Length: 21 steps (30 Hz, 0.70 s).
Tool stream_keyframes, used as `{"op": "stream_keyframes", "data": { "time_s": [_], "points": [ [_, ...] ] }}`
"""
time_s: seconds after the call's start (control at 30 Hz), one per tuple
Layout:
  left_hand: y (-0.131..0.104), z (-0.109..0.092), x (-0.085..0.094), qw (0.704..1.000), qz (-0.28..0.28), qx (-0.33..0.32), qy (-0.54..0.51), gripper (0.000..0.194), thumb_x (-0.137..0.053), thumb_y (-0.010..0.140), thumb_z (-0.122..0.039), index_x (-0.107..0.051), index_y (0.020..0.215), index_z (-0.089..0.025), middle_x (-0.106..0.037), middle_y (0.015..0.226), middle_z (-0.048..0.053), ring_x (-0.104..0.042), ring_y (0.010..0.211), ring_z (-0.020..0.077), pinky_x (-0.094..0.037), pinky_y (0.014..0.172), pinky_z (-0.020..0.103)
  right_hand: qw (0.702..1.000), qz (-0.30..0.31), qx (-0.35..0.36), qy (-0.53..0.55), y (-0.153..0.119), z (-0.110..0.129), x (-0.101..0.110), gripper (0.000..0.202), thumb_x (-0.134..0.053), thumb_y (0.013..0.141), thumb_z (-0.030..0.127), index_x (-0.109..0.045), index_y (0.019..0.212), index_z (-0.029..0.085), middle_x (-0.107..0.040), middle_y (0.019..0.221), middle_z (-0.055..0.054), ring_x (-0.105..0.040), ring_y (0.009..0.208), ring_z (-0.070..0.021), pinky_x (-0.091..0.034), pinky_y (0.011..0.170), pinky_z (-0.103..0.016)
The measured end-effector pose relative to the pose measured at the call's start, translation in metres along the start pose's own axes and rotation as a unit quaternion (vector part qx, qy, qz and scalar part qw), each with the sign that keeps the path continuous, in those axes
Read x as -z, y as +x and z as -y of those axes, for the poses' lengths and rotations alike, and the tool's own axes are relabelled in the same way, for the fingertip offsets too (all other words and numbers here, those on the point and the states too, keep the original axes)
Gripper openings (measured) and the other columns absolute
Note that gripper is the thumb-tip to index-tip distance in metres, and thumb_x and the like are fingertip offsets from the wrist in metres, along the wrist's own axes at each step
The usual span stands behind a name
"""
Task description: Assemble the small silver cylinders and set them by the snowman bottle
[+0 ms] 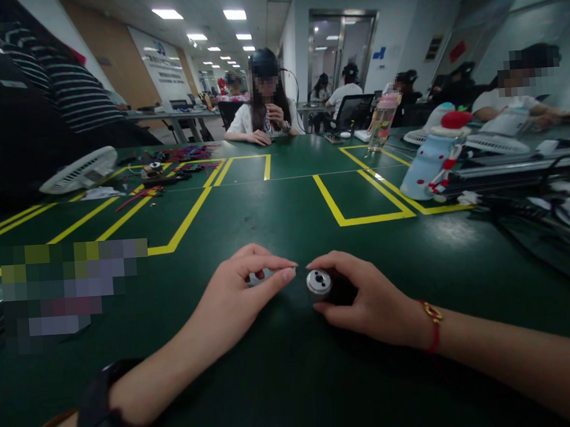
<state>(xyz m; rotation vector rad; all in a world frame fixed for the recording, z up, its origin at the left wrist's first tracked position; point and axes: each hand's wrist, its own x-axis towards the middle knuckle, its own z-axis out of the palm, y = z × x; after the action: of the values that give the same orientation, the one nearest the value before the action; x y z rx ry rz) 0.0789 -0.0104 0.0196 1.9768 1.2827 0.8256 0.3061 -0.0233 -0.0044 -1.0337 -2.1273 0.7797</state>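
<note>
Thumb and forefinger of my right hand [362,292] are around a small silver metal cylinder [319,285], whose round top face has dark holes in it. It stands upright at the table's middle, and the thumb covers part of its lower side. Just left of it, my left hand [250,283] is closed in a pinch, thumb and forefinger almost meeting. Something tiny and pale shows at those fingertips, too small to name. A short gap separates the left fingertips from the cylinder.
The green table [276,381] has yellow tape lines. At left are a white fan [82,169] and tangled wires [189,156]; at right a blue bottle [422,166], a clear bottle [383,120] and black cables [521,215]. A person [263,105] sits opposite.
</note>
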Motion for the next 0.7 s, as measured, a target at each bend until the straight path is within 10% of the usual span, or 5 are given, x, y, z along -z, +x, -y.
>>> {"op": "stream_keyframes", "data": {
  "time_s": [0.3,0.7],
  "points": [
    [0.000,0.018,-0.023,0.982,0.074,-0.064,0.160,0.017,-0.066,0.081,-0.043,-0.075,0.095,-0.040,-0.064,0.095,0.002,-0.054,0.090,0.0229,-0.040,0.076,0.036,0.996,-0.051,-0.013,-0.070,-0.001,-0.001,0.015,0.038,-0.066,0.073,0.030,-0.053,0.108,0.022,-0.062,0.100,-0.004,-0.060,0.085,-0.0137,-0.051,0.074,-0.027],
    [-0.005,0.041,0.041,0.992,-0.031,0.109,0.063,0.035,-0.053,0.086,-0.053,-0.068,0.104,-0.026,-0.067,0.091,0.002,-0.061,0.078,0.0200,-0.044,0.066,0.030,0.848,-0.234,-0.303,-0.365,-0.001,-0.100,0.177,0.033,-0.071,0.059,0.042,-0.054,0.073,0.017,-0.059,0.076,-0.013,-0.055,0.070,-0.0231,-0.041,0.062,-0.037]
  ]
}}
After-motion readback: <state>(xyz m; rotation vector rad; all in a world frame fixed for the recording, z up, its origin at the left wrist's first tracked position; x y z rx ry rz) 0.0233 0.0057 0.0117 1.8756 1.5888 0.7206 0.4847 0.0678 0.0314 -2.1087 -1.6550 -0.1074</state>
